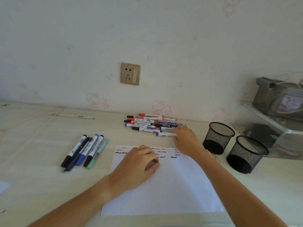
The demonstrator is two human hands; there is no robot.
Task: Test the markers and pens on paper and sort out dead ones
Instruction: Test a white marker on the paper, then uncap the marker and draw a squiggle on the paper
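A white sheet of paper (172, 185) lies on the desk, with red, blue and black squiggles along its top edge. My left hand (139, 159) rests on the sheet's upper part, fingers curled, nothing visible in it. My right hand (186, 136) reaches past the sheet to the right end of a pile of markers (144, 122) with red, blue and black caps near the wall; its fingers touch a blue-capped marker (164, 134) at the pile's front. A separate group of several pens and markers (83, 151) lies to the left of the sheet.
Two black mesh pen cups (218, 136) (246, 153) stand at the right of the sheet. Behind them is a clear plastic box (268, 128) with a grey pouch (278, 99) on top. A wall socket (130, 74) sits above the desk. A thin stick (70, 115) lies at the back left.
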